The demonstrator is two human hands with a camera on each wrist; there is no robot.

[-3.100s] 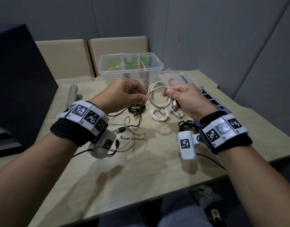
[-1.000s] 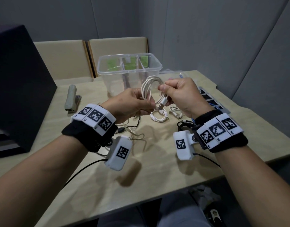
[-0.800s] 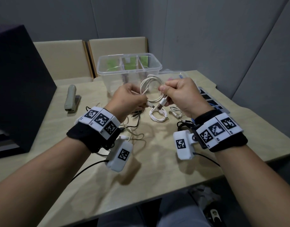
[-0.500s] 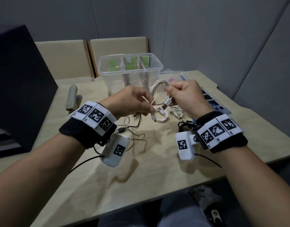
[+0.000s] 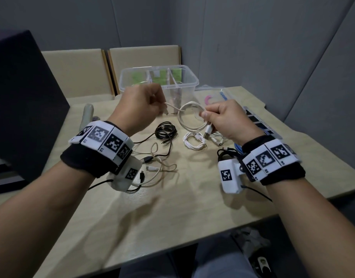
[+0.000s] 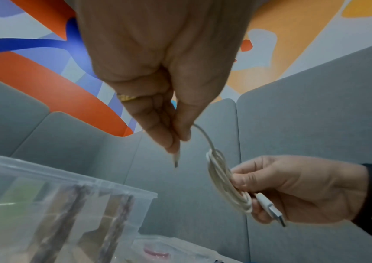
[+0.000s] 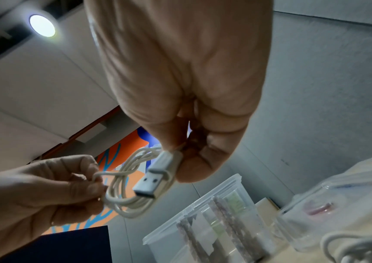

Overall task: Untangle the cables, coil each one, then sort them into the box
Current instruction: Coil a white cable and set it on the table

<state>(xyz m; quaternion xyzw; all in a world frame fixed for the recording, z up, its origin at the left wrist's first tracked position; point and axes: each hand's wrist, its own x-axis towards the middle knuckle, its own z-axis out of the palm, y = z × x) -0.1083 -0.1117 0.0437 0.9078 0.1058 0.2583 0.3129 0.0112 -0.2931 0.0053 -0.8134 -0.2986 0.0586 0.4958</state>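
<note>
Above the table middle, my right hand (image 5: pixel 205 115) grips a coiled white cable (image 5: pixel 189 119), its USB plug (image 5: pixel 207 133) sticking out below the fingers. My left hand (image 5: pixel 162 105) pinches the cable's free end, held out to the left of the coil. The left wrist view shows the thin end (image 6: pixel 175 160) poking below my left hand (image 6: pixel 178 140). In the right wrist view, the plug (image 7: pixel 155 176) lies across the coil (image 7: pixel 126 194). The clear divided box (image 5: pixel 158 81) stands behind the hands. A black coil (image 5: pixel 165 131), a white coil (image 5: pixel 193 140) and loose beige cables (image 5: pixel 158 165) lie on the table.
A grey stapler (image 5: pixel 88 115) lies at the left, beside a large dark box (image 5: pixel 22 107). A clear bag with a pink item (image 5: pixel 212 97) and a dark flat strip (image 5: pixel 259 121) sit at the back right. Another black cable (image 5: pixel 226 153) lies under my right wrist.
My left hand has moved up and to the left, drawing the cable's free end away from the coil. The right hand keeps its grip on the coil, a little lower than before.
</note>
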